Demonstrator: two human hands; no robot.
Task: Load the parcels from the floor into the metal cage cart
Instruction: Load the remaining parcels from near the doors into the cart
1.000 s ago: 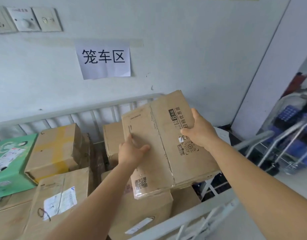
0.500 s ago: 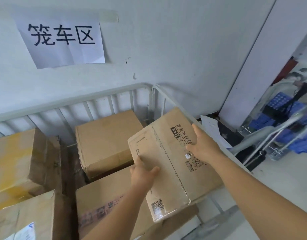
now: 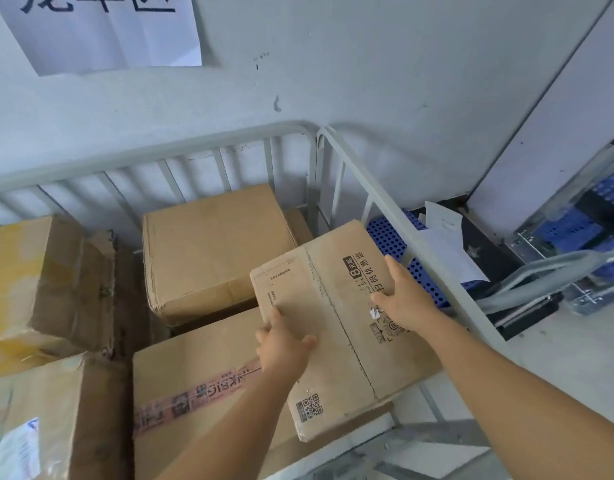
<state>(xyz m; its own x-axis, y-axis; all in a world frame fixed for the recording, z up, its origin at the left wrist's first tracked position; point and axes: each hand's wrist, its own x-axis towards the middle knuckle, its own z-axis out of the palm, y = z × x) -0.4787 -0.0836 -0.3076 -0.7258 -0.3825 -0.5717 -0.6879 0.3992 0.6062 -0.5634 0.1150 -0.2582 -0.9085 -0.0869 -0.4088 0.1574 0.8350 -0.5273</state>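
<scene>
A flat cardboard parcel [image 3: 336, 327] with printed characters and a QR code is held tilted over the right front corner of the metal cage cart [image 3: 385, 209], its lower end over a taped box [image 3: 201, 386] and its right edge close to the cart's side rail. The left hand [image 3: 281, 344] is laid flat on the parcel's left half, fingers spread wide with the thumb pointing right; the right hand [image 3: 402, 299] is pressed on the printed right half, fingers extended toward the far edge. Whether any fingers are curled under the parcel cannot be told. Inside the cart, a plain brown box [image 3: 215, 251] is set behind the taped one, and a box with yellow tape [image 3: 39, 282] is seen at the left. A paper sign [image 3: 104, 32] is fixed to the pale wall [image 3: 367, 64] above. Blue perforated crates [image 3: 388, 237] are seen beyond the rail.
</scene>
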